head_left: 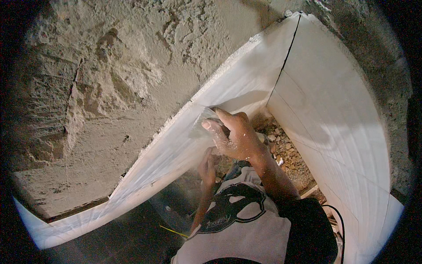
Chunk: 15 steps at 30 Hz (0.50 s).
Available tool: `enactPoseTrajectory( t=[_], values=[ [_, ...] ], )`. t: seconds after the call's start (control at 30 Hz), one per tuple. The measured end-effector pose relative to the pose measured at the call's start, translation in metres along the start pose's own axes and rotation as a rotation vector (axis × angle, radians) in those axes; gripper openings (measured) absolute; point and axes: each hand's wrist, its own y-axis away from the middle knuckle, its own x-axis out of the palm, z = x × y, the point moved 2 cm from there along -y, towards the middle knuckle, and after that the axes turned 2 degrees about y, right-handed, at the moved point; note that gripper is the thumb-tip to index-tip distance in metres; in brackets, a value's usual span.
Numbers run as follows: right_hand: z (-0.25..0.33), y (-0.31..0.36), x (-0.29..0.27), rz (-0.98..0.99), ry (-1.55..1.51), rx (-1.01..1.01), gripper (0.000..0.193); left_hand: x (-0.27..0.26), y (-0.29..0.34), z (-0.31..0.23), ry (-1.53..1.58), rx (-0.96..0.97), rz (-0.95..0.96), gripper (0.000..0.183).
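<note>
My right hand [237,136] is raised against the white, glossy tiled wall [171,145]. Its thumb and forefinger are closed on a thin, pale, see-through flat piece [201,125], which lies against the tile face; its exact kind is unclear. Lower and further left, my left hand [208,166] hangs close to the lower part of the same wall. The fingers there look bent and partly hidden, and whether they hold anything does not show. White specks dot my right hand and wrist.
A second white tiled wall [329,110] meets the first at a dark corner joint. Rough cement wall [110,101] rises beyond the tiles' top edge. Rubble [285,154] covers the ground in the corner. A black cable [342,220] curves at right; a yellow strip [173,231] lies lower left.
</note>
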Motion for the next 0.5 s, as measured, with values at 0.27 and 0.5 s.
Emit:
enactPoseTrajectory(
  t=[0.27, 0.5],
  values=[
    [0.009, -0.002, 0.001, -0.049, -0.102, -0.024, 0.021, 0.004, -0.005, -0.008, 0.273, -0.064, 0.159, 0.044],
    [0.014, 0.002, -0.002, -0.026, -0.091, 0.011, 0.022, 0.004, 0.005, 0.02, 0.177, -0.013, 0.015, 0.022]
  ],
)
